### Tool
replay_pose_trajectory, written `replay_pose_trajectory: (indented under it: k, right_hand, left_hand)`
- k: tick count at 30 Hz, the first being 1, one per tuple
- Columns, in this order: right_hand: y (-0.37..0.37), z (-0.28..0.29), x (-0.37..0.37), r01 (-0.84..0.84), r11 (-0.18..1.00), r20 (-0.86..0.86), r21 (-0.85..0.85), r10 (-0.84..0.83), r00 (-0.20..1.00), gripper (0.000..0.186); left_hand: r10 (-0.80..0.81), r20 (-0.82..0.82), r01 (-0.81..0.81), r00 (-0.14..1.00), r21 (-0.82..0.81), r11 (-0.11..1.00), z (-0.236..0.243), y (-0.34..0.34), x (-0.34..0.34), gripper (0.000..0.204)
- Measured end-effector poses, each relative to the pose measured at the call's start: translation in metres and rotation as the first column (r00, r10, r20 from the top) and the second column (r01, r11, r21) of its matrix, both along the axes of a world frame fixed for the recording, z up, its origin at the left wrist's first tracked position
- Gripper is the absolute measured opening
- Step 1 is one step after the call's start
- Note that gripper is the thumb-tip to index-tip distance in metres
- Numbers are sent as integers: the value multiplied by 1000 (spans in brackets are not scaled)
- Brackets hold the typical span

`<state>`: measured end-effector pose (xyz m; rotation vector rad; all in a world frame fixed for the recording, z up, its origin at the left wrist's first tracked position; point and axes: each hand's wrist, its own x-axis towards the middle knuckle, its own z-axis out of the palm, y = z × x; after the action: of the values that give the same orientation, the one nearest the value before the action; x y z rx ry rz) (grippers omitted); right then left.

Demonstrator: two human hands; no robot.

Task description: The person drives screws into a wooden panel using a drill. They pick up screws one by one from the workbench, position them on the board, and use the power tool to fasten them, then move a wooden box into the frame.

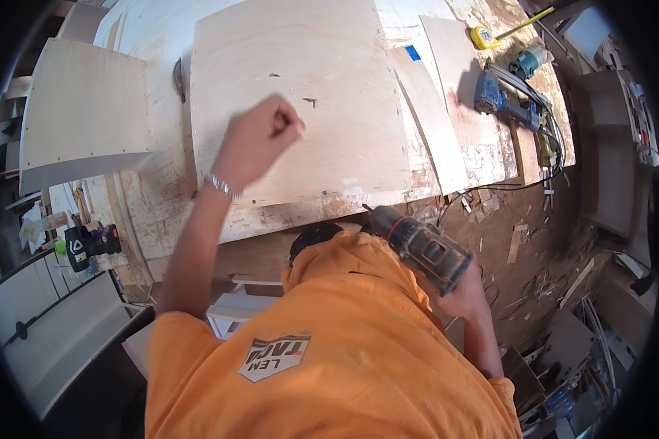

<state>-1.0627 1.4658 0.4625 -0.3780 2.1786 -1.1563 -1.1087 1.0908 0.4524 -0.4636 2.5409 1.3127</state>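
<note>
My left hand [260, 139] hovers over a large pale plywood panel [344, 150], slightly blurred. Its fingers are curled together in a pinch, and whatever they may hold is hidden. Two small dark bits, perhaps screws [310, 101], lie on the panel just beyond that hand. Along the panel's near edge sit small dark dots like fastener heads [324, 192]. My right hand [467, 289] grips a dark, dusty cordless drill [426, 247] off the front edge of the workbench [271, 223]. The drill's tip points up and left toward the panel's near right corner, apart from it.
A plywood box [88, 102] stands at the left, with a brush [178, 80] beside it. Another power tool [91, 245] lies lower left. At the right are a plywood strip [432, 124], a blue nail gun [501, 99] with hose, a teal tool [526, 64] and a yellow tape measure [482, 36].
</note>
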Motion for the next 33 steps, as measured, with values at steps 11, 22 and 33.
replay_pose_trajectory:
  k: [11,22,33]
  right_hand:
    - [-5,11,7,-170,973,-134,-154,150,980,46]
    - [11,11,6,-181,982,-137,46,186,973,52]
    - [-24,55,-41,-64,901,-116,429,125,985,32]
  left_hand:
    - [239,462,-458,854,886,-78,-37,108,125,18]
    - [224,518,-480,826,853,-203,-43,136,111,30]
    - [130,554,-459,822,781,-423,-80,189,63,48]
